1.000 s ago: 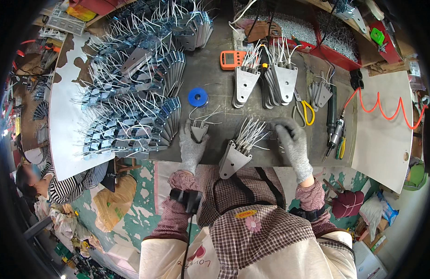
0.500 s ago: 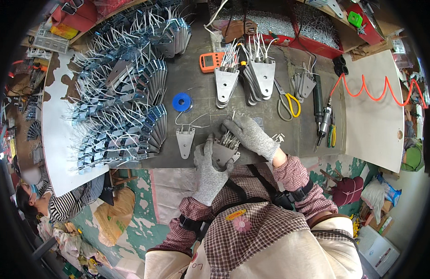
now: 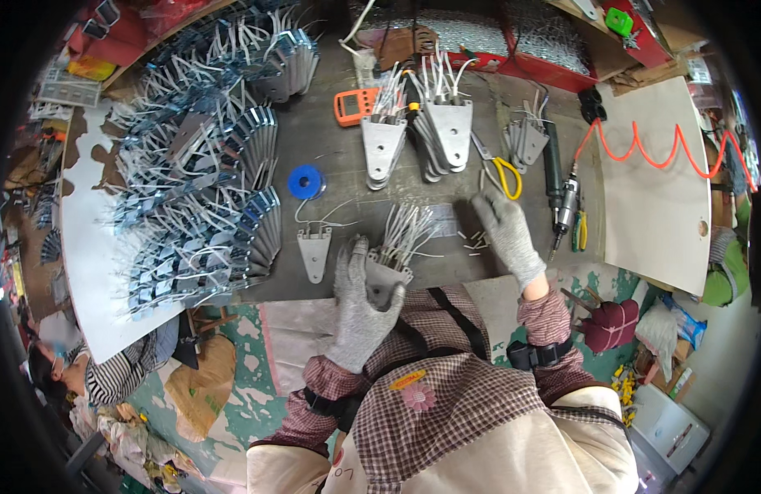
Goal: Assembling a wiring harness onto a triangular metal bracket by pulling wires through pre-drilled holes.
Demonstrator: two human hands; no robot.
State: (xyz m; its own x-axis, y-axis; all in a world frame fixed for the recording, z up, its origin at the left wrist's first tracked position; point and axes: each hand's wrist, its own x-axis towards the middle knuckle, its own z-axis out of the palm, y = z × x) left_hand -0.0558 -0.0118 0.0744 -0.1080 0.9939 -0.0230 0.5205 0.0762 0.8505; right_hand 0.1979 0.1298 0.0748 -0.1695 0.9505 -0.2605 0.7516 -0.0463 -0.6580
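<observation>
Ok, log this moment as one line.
left hand: holding metal plate with wires | right hand: reaching to small pins on table | single plate: left of it

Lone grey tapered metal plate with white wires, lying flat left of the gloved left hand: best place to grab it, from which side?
Probably pinch the grey tapered metal plate across its narrow lower tip, coming from the bench's near edge. It lies flat with that tip pointing at the person, and its white wires spread from the wide far end, so that end is cluttered. The left hand is nearest.
</observation>
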